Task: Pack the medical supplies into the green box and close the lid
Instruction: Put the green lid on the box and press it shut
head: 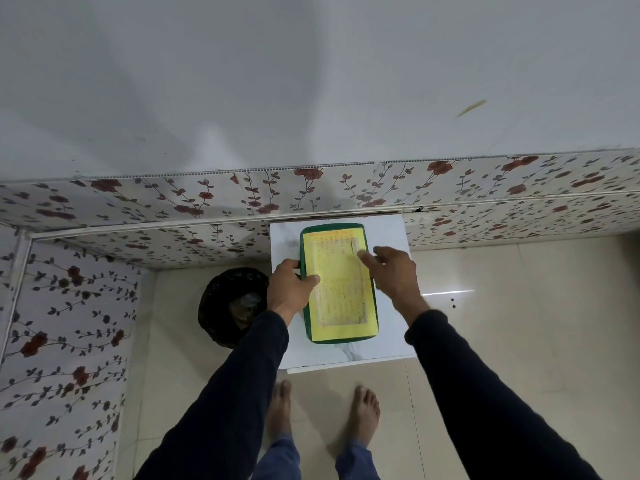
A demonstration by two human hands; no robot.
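**Head view: green box lies closed on the white table, both hands at its lid**

Head camera looks down on a green box (338, 283) lying flat on a small white table (388, 327) pushed against a floral-patterned wall (156, 202). The box is a rounded rectangle with its long axis running away from the person, one short end near the wall and the other toward the bare feet (363, 414) below. Its lid is down, and a yellow printed label (341, 299) covers most of the top, leaving a green border all round.

The left hand (290, 289) clasps the box's left long edge, thumb lying over the label and fingers curled round the side. The right hand (394, 271) is blurred; its fingers are loosely spread, a fingertip reaching onto the far right part of the lid, and it grips nothing. Both arms wear dark sleeves (228, 393).

A black-lined bin (225, 306) stands on the tiled floor (519, 306) just left of the table, partly behind the left wrist.
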